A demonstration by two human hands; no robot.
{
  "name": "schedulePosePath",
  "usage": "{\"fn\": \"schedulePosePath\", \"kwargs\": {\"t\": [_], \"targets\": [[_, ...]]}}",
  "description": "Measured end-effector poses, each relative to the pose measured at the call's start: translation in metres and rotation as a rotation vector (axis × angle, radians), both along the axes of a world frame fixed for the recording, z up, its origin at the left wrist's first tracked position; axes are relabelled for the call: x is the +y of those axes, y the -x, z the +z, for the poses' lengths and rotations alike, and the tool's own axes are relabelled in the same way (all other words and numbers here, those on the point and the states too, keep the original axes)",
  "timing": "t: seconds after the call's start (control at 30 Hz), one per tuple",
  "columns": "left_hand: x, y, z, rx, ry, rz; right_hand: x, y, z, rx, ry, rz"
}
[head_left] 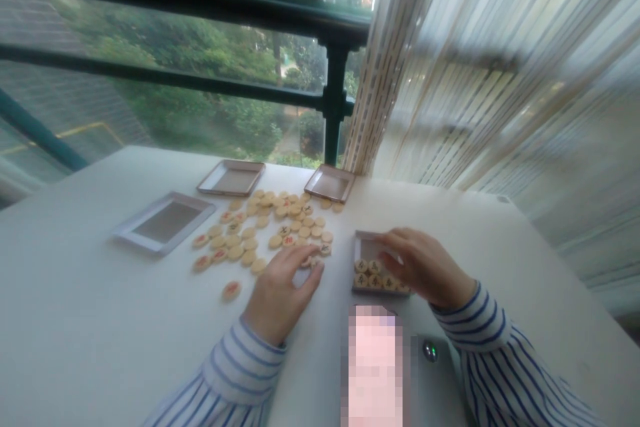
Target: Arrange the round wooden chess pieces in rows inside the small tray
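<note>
Chinese chess pieces, round and pale wooden, lie scattered on the white table, some with red or black characters. My left hand is low at the pile's right edge, thumb and index finger apart around a couple of loose pieces. To the right stands a shallow box with rows of black-character pieces along its near side. Over the box's right part hovers my right hand, fingers curved and thumb apart; no piece shows between them. It hides part of the box's contents.
Two shallow trays lie at the table's far edge, and a pale frame-like tray is at the left. Close to me are a phone with a blurred-out screen and a grey device. Beyond stand a green railing and curtain.
</note>
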State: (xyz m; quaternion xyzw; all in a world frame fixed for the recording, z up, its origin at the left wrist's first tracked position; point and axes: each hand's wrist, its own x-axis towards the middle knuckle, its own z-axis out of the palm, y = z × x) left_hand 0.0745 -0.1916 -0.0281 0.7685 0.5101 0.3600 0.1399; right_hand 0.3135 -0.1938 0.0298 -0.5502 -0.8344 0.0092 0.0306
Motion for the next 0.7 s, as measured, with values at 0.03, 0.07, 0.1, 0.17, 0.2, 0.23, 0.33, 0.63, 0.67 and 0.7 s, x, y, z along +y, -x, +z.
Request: {"fn": "schedulePosePath", "kwargs": {"t": [0.03, 0.07, 0.1, 0.17, 0.2, 0.23, 0.33, 0.63, 0.67, 0.7], "targets": [[0.0, 0.008, 0.001, 0.035, -0.026, 0.008, -0.001, 0.003, 0.001, 0.003, 0.007, 0.026], [-0.001, 0.017, 0.001, 0.073, -0.047, 0.013, -0.002, 0.007, 0.002, 0.003, 0.015, 0.05], [-0.001, 0.025, 0.001, 0.105, -0.069, 0.013, -0.003, 0.01, 0.003, -0.001, 0.024, 0.074], [-0.002, 0.038, 0.0, 0.182, -0.091, -0.017, -0.003, 0.017, 0.005, -0.015, 0.039, 0.113], [-0.004, 0.043, -0.002, 0.214, -0.092, -0.025, -0.003, 0.02, 0.006, -0.023, 0.047, 0.133], [-0.005, 0.047, -0.004, 0.246, -0.091, -0.031, -0.002, 0.024, 0.006, -0.031, 0.057, 0.152], [-0.01, 0.055, -0.011, 0.337, -0.078, -0.044, 0.001, 0.036, 0.006, -0.059, 0.079, 0.201], [0.016, 0.059, 0.001, 0.269, -0.063, -0.015, 0.015, 0.069, 0.005, -0.088, 0.11, 0.259], [0.022, 0.059, 0.003, 0.255, -0.063, -0.004, 0.017, 0.072, 0.006, -0.085, 0.111, 0.256], [0.029, 0.059, 0.005, 0.251, -0.057, -0.002, 0.019, 0.075, 0.006, -0.083, 0.111, 0.254]]}}
